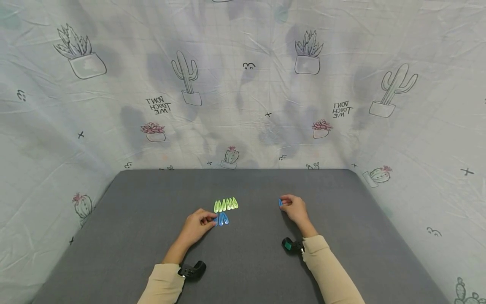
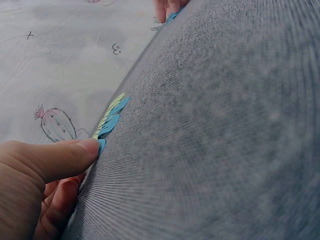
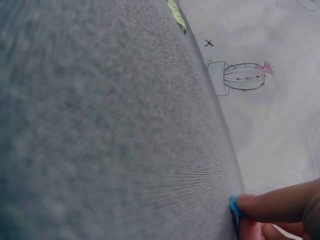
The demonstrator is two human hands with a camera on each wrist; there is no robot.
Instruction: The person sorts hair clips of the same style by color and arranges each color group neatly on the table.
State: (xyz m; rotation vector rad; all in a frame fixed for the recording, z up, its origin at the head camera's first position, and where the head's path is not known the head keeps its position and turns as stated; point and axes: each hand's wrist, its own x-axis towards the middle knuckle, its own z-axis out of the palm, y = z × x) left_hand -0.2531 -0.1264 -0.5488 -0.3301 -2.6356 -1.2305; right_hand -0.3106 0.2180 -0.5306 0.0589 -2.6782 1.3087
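Snap hair clips lie in two rows on the grey table. The far row holds several lime-green hair clips (image 1: 225, 204), side by side. Nearer to me are blue hair clips (image 1: 224, 218), with two in full view. My left hand (image 1: 198, 226) pinches another blue hair clip (image 2: 102, 146) at the left end of this row, its thumb covering part of it. Well to the right, my right hand (image 1: 295, 209) holds a blue hair clip (image 1: 280, 203) between thumb and fingers, close over the table. Only a small part of that clip (image 3: 234, 204) shows past the thumb in the right wrist view.
The grey table (image 1: 250, 261) runs back to a pale curtain (image 1: 243, 105) printed with cacti, which also hangs along both sides. A black wrist device sits on each forearm, the left one (image 1: 193, 270) and the right one (image 1: 291, 245) both low over the table.
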